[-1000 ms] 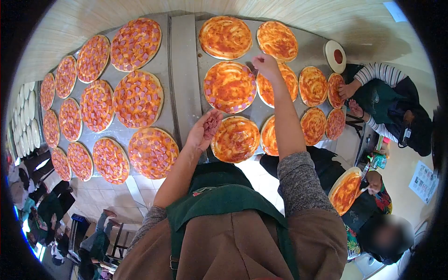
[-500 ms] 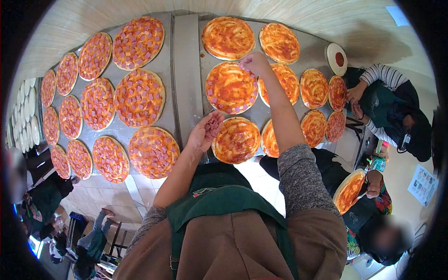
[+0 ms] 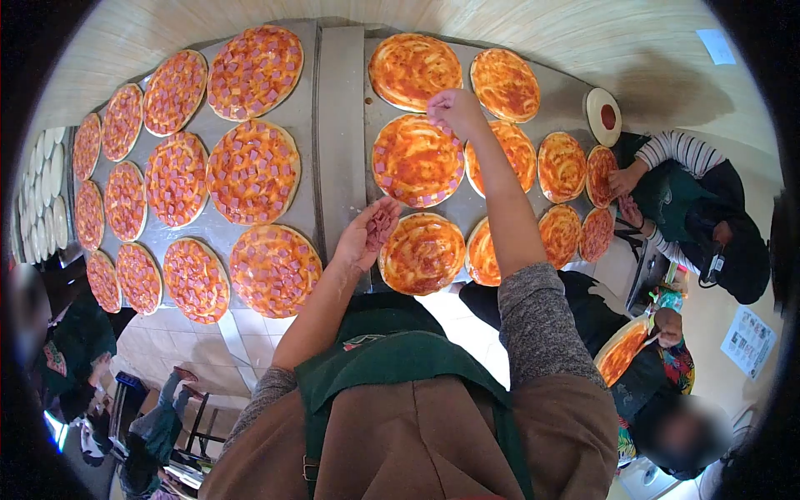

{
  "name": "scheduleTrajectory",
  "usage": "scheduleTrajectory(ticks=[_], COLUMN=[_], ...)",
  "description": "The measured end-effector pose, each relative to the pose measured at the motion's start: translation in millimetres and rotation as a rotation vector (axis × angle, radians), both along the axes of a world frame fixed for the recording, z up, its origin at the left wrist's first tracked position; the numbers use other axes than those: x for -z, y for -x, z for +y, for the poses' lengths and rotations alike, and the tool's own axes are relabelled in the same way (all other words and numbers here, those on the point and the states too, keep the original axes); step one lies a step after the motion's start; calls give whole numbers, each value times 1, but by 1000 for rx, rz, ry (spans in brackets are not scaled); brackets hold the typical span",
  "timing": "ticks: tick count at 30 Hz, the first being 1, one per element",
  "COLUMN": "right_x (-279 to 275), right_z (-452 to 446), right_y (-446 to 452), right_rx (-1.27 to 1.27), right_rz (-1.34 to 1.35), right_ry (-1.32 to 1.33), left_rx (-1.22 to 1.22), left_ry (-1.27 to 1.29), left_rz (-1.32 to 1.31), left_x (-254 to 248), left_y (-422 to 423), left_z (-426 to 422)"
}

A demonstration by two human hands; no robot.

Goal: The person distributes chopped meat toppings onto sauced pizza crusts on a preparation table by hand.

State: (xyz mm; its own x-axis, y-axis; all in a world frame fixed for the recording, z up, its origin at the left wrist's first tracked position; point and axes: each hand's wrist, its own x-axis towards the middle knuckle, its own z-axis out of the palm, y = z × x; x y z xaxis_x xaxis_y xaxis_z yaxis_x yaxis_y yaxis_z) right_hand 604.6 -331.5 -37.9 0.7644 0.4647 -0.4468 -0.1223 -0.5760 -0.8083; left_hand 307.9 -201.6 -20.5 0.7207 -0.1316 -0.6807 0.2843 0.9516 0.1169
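My left hand [image 3: 357,242] is cupped, palm up, around a small heap of diced ham [image 3: 382,228]. It hovers at the left side of a sauced pizza base [image 3: 422,254] near the table's front edge. My right hand [image 3: 455,113] reaches over the upper edge of another sauced pizza [image 3: 412,162], fingertips pinched together on a few bits of ham. Ham cubes lie along this pizza's lower and side rim, while its middle shows red sauce. One more sauced base [image 3: 415,70] lies just beyond my right hand.
On the left, a metal table [image 3: 310,150] carries several ham-topped pizzas [image 3: 253,172]. More sauced bases [image 3: 505,85] lie to the right. A co-worker's hands [image 3: 627,187] work at the far right; another person holds a pizza [image 3: 623,350]. Pale dough rounds [image 3: 46,196] sit far left.
My right hand stays over the same pizza, its fingers now pointing slightly lower toward the surface. My left hand is nearly still. The view has shifted slightly, and the far-right co-worker's hands have moved.
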Motion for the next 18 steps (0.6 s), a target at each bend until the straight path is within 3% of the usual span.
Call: scheduleTrajectory(ticks=[2,5,8,11,14,17,18], right_x=[-18,11,-5,-23,-27,-15,-16], right_z=[13,18,29,34,36,34,35], right_y=[7,4,12,13,15,12,13], right_rx=[-94,-168,-298,-279,-4,52,-8], right_rz=[-46,-151,-427,-435,-129,122,75], right_ry=[129,135,378,443,107,-94,-48], left_rx=[5,5,5,6,-22,-33,-40], left_ry=[-4,-3,-22,-2,27,11,21], left_rz=[6,18,41,15,-12,12,5], left_x=[2,0,-5,2,6,-3,-4], left_y=[0,0,0,2,4,1,0], left_z=[0,1,2,5,6,8,8])
